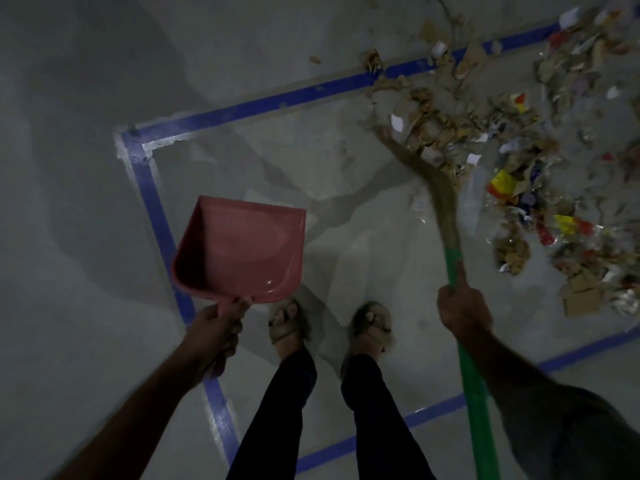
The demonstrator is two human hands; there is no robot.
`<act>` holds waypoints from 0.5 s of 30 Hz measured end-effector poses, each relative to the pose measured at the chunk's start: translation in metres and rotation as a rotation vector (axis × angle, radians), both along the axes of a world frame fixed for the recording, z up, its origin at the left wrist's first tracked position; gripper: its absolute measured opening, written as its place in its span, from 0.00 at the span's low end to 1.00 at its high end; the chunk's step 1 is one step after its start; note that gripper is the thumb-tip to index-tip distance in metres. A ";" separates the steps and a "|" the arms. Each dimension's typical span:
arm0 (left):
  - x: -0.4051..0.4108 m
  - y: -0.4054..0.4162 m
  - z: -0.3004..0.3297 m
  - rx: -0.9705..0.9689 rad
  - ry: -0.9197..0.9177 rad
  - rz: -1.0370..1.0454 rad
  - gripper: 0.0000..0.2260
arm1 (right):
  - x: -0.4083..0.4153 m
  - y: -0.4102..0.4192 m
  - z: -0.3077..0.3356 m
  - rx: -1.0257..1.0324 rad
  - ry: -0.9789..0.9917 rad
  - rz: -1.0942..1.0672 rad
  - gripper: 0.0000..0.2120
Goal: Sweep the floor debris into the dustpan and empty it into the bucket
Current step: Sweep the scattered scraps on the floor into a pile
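We see a pink plastic dustpan (239,249) with nothing in its smooth, glossy tray, held off the grey floor (86,168) by the left hand (216,329), whose fingers wrap its handle; the wide mouth points away from us and slightly right. The right hand (462,311) grips the broom (450,237) by its green shaft, thumb lying along it. The broom's long axis runs from lower right up to its fibrous brown bristles, which touch the debris (512,140): torn cardboard, paper scraps and bright wrappers, strewn at upper right across the blue tape line (270,102).
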State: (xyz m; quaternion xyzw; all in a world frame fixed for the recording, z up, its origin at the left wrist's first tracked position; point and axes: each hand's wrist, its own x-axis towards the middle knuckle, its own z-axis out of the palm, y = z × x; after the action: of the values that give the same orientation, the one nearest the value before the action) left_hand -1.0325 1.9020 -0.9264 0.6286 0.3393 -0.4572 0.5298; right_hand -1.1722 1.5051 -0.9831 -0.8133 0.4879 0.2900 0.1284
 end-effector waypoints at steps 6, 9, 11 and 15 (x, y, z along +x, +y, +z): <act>0.035 -0.056 0.000 -0.050 -0.055 -0.089 0.16 | -0.034 0.004 0.014 0.141 -0.203 0.061 0.33; 0.050 -0.080 0.004 -0.025 -0.050 -0.121 0.17 | -0.032 0.042 0.008 0.289 -0.164 0.153 0.34; 0.060 -0.086 0.007 -0.005 -0.047 -0.127 0.16 | -0.022 0.071 0.001 0.350 -0.090 0.226 0.33; 0.083 -0.104 -0.001 0.040 -0.057 -0.176 0.14 | -0.005 0.074 -0.034 0.379 0.023 0.119 0.31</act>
State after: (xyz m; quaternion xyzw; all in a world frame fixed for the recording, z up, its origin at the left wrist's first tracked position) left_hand -0.9492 1.7980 -0.9270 0.6791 0.2765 -0.4773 0.4844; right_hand -1.1773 1.5790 -1.0170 -0.7985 0.3772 0.3928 0.2565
